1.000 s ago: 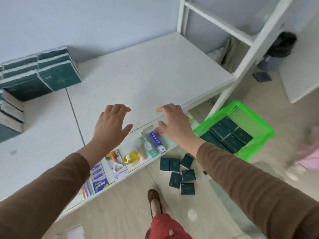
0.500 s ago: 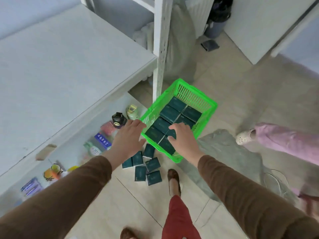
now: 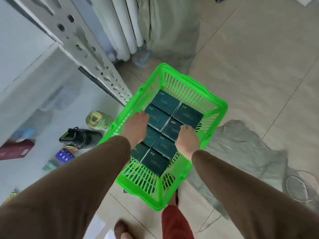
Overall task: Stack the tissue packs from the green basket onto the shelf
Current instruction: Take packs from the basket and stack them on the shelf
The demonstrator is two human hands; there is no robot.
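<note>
On the floor stands the green basket (image 3: 217, 105), filled with several dark green tissue packs (image 3: 187, 115) laid in two rows. Both my hands are inside it. My left hand (image 3: 135, 127) lies flat on the left row, fingertips touching a pack near the basket's left wall. My right hand (image 3: 187, 138) curls its fingers over the right edge of a pack in the right row. To the left rises the white shelf (image 3: 25, 54) with its perforated upright post (image 3: 96, 66). The top board is out of view.
A low shelf board at left holds a green-capped bottle (image 3: 96, 119), a black container (image 3: 78, 137), a red box (image 3: 15, 149) and a blue pack (image 3: 64, 155). Grey cloth (image 3: 241, 149) lies right of the basket. My feet are under the basket's near end.
I have turned from the shelf top and bent down over the basket. Both hands went from hovering above the shelf to inside the basket, on the packs.
</note>
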